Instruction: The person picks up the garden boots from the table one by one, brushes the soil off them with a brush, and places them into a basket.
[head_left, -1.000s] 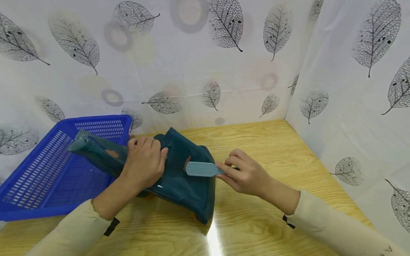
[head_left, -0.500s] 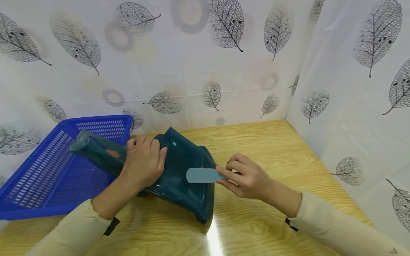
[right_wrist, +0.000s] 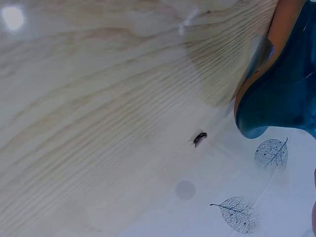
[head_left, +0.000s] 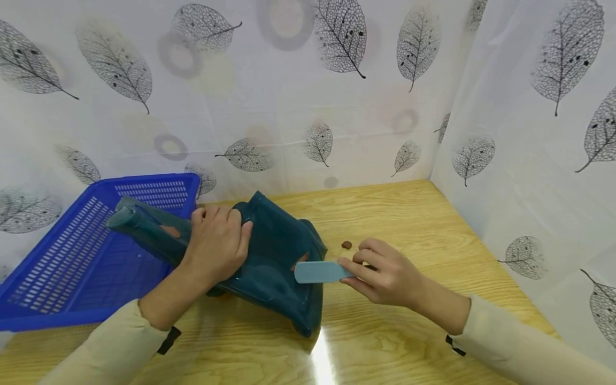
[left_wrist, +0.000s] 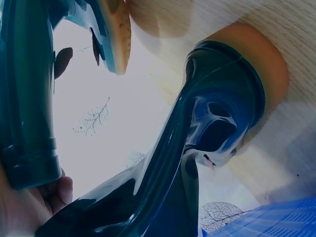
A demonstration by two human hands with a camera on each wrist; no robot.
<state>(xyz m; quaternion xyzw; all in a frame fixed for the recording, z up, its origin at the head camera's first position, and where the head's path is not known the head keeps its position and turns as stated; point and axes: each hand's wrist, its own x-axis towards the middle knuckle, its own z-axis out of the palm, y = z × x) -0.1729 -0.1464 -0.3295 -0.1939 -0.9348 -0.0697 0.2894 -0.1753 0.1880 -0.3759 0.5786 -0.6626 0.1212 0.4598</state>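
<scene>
My left hand (head_left: 216,240) grips a dark green rubber boot (head_left: 260,272), which lies tilted over the table. In the left wrist view the boot (left_wrist: 173,163) shows orange soles and a second tube-like shaft (left_wrist: 29,98) at left. Fingers of my right hand (head_left: 385,272) pinch the dark handle of a flat light-blue brush-like tool (head_left: 320,272). Its rounded head overlaps the boot's right part, and its underside is hidden. A brown patch (head_left: 299,261) shows at the head's tip; another brown patch (head_left: 170,231) marks the left shaft.
A blue slotted basket (head_left: 58,315) stands at left, partly behind the boot's shaft. On the wooden table (head_left: 409,214), a small brown crumb (head_left: 346,245) lies beyond my right hand. White leaf-print sheeting (head_left: 289,107) rises behind and at right.
My right hand and the tool have moved right and a little toward me. The brown patch beside the tool has shifted right. A brown crumb now shows on the table. My left hand stays put.
</scene>
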